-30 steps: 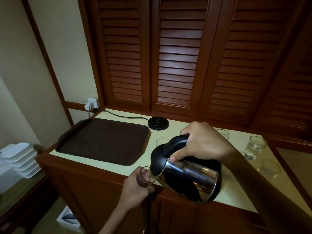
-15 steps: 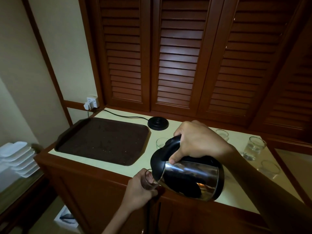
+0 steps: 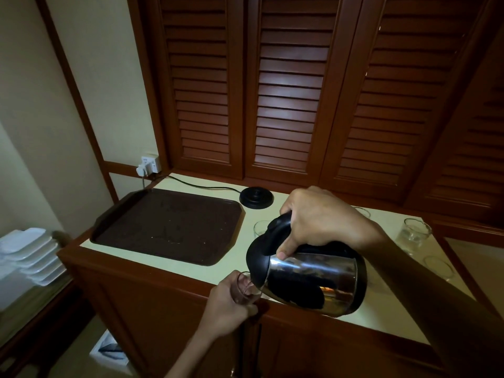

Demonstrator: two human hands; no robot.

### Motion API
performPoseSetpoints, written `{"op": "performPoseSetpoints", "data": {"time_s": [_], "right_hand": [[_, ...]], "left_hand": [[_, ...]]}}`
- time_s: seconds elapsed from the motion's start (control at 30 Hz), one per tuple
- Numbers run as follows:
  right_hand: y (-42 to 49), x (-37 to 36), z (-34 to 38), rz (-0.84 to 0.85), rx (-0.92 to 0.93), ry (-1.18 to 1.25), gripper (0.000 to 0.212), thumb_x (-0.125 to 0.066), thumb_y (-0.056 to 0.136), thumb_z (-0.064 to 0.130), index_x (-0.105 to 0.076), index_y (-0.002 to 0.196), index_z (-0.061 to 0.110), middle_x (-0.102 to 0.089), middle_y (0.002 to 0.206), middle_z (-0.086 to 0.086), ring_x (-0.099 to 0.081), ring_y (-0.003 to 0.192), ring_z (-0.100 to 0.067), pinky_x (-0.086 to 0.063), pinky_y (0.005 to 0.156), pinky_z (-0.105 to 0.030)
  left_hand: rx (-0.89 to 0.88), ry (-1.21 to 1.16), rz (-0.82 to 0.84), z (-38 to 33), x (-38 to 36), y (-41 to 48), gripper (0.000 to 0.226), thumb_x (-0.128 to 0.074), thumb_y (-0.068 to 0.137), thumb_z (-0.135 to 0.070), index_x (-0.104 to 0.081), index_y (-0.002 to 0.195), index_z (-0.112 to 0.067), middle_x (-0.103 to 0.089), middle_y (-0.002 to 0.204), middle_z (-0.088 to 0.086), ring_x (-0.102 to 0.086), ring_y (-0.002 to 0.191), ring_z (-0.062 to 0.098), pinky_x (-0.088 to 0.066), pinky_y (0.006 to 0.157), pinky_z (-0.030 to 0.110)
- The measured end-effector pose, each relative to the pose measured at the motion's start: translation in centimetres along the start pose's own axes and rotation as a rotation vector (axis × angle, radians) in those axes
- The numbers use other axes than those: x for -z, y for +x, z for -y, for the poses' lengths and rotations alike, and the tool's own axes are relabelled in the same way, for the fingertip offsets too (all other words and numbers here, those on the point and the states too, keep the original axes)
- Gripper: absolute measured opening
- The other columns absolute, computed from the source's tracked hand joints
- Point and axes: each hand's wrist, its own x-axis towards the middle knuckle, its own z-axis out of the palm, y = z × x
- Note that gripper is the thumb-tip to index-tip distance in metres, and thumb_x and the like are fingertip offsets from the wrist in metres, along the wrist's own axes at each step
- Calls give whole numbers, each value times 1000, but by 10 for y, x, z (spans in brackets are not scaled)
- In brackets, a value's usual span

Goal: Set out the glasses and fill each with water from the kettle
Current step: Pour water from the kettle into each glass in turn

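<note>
My right hand (image 3: 324,218) grips the black handle of a steel kettle (image 3: 311,279), tilted with its spout down to the left. My left hand (image 3: 226,304) holds a small clear glass (image 3: 246,287) at the counter's front edge, right under the spout. Another glass (image 3: 260,227) stands behind the kettle. A glass with water (image 3: 414,233) stands at the far right, a further glass (image 3: 439,266) in front of it, and one rim (image 3: 362,211) shows behind my right wrist.
A dark brown tray (image 3: 169,225) lies on the left of the pale counter (image 3: 387,315). The black kettle base (image 3: 256,197) with its cord sits at the back, plugged into a wall socket (image 3: 148,165). White dishes (image 3: 30,252) are stacked lower left. Louvred wooden doors rise behind.
The kettle and the held glass have shifted slightly lower and toward the counter's front edge, and the kettle body now sits a little more level.
</note>
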Motion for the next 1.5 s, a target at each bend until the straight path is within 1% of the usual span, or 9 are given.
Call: {"op": "performPoseSetpoints", "data": {"time_s": [0.27,0.53,0.7,0.93,1.07,1.13,1.23,1.3,1.5], "right_hand": [[-2,6,3,41,-2,-11,52,-101,55,47,-76,90,19,-70,80,4,-69,92,-24,-46,66,-29],[-3,8,8,39,9,-62,76,-101,54,50,-76,118,19,-74,107,-2,-66,105,-27,-57,82,-34],[-1,9,8,43,3,-74,59,-102,48,52,-70,94,30,-60,84,10,-66,105,-28,-50,75,-32],[-1,7,6,63,-6,-110,64,-101,49,52,-77,98,19,-72,91,3,-67,95,-27,-58,79,-35],[-2,7,6,24,18,-103,94,-102,48,51,-72,132,22,-72,123,-5,-63,112,-30,-55,91,-36],[-2,8,7,24,27,-105,91,-102,48,51,-73,129,22,-71,111,-2,-61,110,-28,-51,86,-35],[-1,8,7,29,26,-108,59,-103,49,49,-75,95,26,-52,76,12,-61,102,-28,-45,77,-32],[-1,8,7,46,31,-106,53,-103,50,48,-67,84,29,-48,75,12,-59,98,-26,-44,76,-32],[-1,10,8,67,33,-89,61,-102,52,47,-70,102,31,-52,82,8,-60,106,-28,-48,82,-35]], "left_hand": [[13,9,23,-5,0,-3,41,-87,64,-12,-64,94,-28,-75,91,-17,-71,82,0,-51,59,11],[33,-15,67,-9,-3,-7,45,-87,68,-5,-65,100,-28,-76,95,-18,-73,88,1,-56,66,14],[41,-30,65,-9,-6,-7,44,-86,68,-4,-64,100,-26,-76,94,-20,-73,87,-1,-57,69,16],[62,-72,64,-7,-7,-6,48,-86,66,-6,-66,105,-26,-78,101,-7,-76,98,8,-62,91,39],[53,-63,73,-4,-8,-6,48,-86,67,-4,-66,105,-26,-79,100,-10,-76,95,6,-62,87,36],[66,-82,77,-3,-9,-5,49,-85,69,0,-66,107,-24,-79,102,-9,-76,97,5,-61,85,31],[79,-90,86,-3,-9,-5,49,-85,71,3,-66,108,-22,-79,104,-6,-76,98,2,-59,78,21],[77,-84,88,-3,-9,-5,47,-85,71,4,-66,107,-21,-79,102,-6,-75,96,1,-57,70,15],[54,-47,87,-2,-10,-6,45,-86,70,0,-66,104,-23,-77,96,-17,-73,90,-4,-53,63,7]]}}
